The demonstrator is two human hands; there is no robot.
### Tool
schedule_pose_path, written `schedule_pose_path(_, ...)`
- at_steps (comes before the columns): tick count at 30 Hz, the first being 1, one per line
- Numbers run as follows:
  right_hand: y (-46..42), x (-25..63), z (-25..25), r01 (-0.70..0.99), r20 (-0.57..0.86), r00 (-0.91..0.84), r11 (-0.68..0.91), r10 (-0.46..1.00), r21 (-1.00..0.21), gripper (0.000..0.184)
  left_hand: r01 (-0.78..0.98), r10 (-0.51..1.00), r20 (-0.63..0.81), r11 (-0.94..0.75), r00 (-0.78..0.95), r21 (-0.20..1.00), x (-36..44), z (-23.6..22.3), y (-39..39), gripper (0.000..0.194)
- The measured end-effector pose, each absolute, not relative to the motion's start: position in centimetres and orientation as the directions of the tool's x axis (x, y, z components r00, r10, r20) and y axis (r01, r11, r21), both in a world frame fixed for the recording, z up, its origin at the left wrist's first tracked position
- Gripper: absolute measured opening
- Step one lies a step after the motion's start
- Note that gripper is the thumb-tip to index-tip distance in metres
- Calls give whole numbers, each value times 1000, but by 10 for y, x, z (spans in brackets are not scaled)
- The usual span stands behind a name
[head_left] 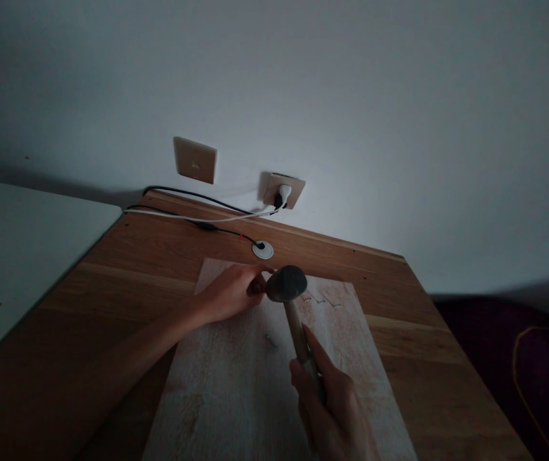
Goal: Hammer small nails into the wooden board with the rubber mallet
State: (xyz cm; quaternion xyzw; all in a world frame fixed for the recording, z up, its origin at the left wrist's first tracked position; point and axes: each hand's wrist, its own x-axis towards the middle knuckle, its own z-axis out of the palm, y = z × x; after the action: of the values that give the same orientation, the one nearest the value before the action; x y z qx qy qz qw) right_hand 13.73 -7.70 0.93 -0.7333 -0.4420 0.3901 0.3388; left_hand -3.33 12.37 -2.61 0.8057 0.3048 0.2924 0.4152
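My right hand (334, 400) is closed around the handle of a hammer (289, 283) with a thick, dark, rounded head. The head is raised over the far part of a whitewashed wooden board (216, 397), just right of my left fingers. My left hand (236, 291) is closed in a pinch above the board. What its fingertips hold, if anything, is hidden beside the hammer head. Several nails stand in a row right of the head, among them one nail (335, 304) at the row's right end. Another nail (271, 342) shows nearer, on the board's middle.
The board rests on a brown wooden table (423, 365) against a white wall. A socket (298, 187) holds a white plug, and cables (197, 218) run left along the table's back. A round cable grommet (262, 250) lies behind the board. A white panel (29, 250) borders the left.
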Motion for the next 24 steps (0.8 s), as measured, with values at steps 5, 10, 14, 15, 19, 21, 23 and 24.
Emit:
schedule_pose_path(5,-75,140,10,422,-295,281,-394,913,-817,79,249,740,218,-465,637,850,-34,-26,123,50)
schedule_pose_path(10,-76,142,11,431,-301,277,-398,913,-810,81,250,736,202,-454,646,855,-33,-27,124,50)
schedule_pose_path(14,-76,141,11,455,-257,288,-368,923,-811,77,270,742,200,-460,640,846,-34,-26,123,50)
schedule_pose_path(15,-76,140,10,462,-251,285,-362,925,-809,76,273,743,202,-464,638,843,-34,-26,123,50)
schedule_pose_path(19,-78,140,7,450,-246,295,-361,923,-817,75,264,736,213,-474,642,840,-34,-27,124,50)
schedule_pose_path(21,-80,141,6,433,-236,317,-362,919,-825,75,260,732,210,-472,649,842,-33,-28,124,50)
schedule_pose_path(23,-83,144,6,432,-233,319,-360,919,-827,75,270,735,201,-468,648,842,-33,-29,124,48)
schedule_pose_path(24,-84,146,6,437,-234,315,-359,920,-825,76,277,738,198,-467,645,840,-33,-29,124,47)
